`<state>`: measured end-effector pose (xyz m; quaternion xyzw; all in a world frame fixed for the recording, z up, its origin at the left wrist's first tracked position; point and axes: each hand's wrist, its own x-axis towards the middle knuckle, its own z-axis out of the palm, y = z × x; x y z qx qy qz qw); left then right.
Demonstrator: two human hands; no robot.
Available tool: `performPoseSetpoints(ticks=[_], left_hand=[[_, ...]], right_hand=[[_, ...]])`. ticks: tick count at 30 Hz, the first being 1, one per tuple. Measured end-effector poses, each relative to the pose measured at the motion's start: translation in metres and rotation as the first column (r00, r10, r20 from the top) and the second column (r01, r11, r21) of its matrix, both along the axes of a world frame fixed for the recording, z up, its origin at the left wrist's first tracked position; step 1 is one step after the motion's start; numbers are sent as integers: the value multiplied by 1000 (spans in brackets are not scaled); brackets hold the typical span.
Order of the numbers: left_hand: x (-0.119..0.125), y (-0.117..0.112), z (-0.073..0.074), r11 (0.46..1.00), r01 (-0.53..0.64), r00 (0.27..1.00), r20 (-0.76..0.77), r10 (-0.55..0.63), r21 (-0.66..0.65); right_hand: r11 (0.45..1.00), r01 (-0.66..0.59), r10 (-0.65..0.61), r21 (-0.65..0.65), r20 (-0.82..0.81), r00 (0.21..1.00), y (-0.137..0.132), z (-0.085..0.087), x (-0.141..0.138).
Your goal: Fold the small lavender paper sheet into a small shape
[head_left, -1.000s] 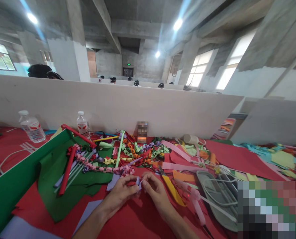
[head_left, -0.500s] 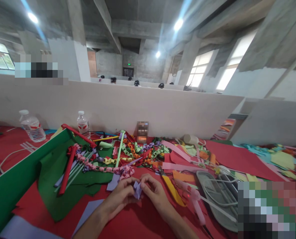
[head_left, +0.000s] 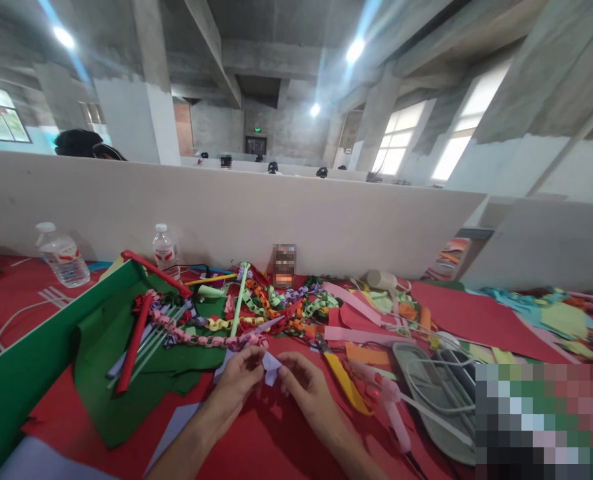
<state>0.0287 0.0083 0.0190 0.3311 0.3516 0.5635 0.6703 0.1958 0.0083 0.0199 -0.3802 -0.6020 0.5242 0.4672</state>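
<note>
Between my two hands is a small folded piece of lavender paper (head_left: 271, 369), held up over the red table covering. My left hand (head_left: 241, 381) pinches its left side between thumb and fingers. My right hand (head_left: 304, 381) has its thumb and bent fingers at the paper's right edge, pressing on it. Just beyond the fingers lies a pink paper chain (head_left: 216, 341). A yellow utility knife (head_left: 345, 377) rests to the right of my right hand, with a pink hot glue gun (head_left: 390, 400) beside it, a small red light showing on it.
A grey tray (head_left: 426, 427) with a white cable stands at the right. Green paper (head_left: 121, 400), red rolled tubes (head_left: 135, 347) and a green board (head_left: 51, 333) are on the left. Two water bottles (head_left: 165, 253) stand by the white partition (head_left: 326, 213). Paper chains and strips pile up ahead.
The lavender paper has been turned and raised slightly, moving a little left and away from me. My right hand's fingers have spread a bit.
</note>
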Motion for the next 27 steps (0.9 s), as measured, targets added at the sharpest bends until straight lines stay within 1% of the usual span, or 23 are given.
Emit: performPoseSetpoints(ticks=[2,4,6,8,9,11,13,15,17,19,21,23,25,27], left_hand=[[0,1,-1,999,6,1000,-28,-5,32],[0,1,-1,999,0,998,-65,4,53],[0,1,0,998,-14,994,-104,21,59],[1,1,0,998,-21,990,-136,28,53],[1,1,0,998,-24,988,-150,32,52],[1,2,-1,997,-31,982,-184,43,67],[1,2,-2,994,-24,975,-216,46,103],[0,2,-2,989,-19,967,-247,56,150],[0,1,0,974,-33,944,-312,105,226],[-1,-1,4,939,-44,884,-425,196,341],[-1,-4,9,886,-25,789,-535,302,463],[-2,-7,13,836,-1,702,-595,391,548],[-2,-9,16,806,15,657,-614,438,591],[-3,-10,17,794,30,647,-617,447,607]], right_hand=[[998,-59,59,8,17,998,-5,4,-3],[998,-63,62,28,38,997,-9,6,-6],[998,6,-11,68,71,997,-12,8,-6],[982,88,-111,167,133,985,-14,10,-4],[967,107,-148,231,168,975,-14,11,-3],[935,94,-176,341,221,959,-15,14,0],[924,76,-173,375,233,957,-14,15,1],[935,86,-166,345,208,964,-11,14,1],[953,115,-161,281,147,976,-8,10,0],[975,123,-135,186,53,989,-4,4,-1],[992,101,-98,77,-46,994,-1,-2,-2],[997,78,-81,-23,-126,989,0,-7,-3],[994,67,-82,-86,-180,980,0,-10,-4],[992,55,-80,-116,-219,973,0,-12,-5]])
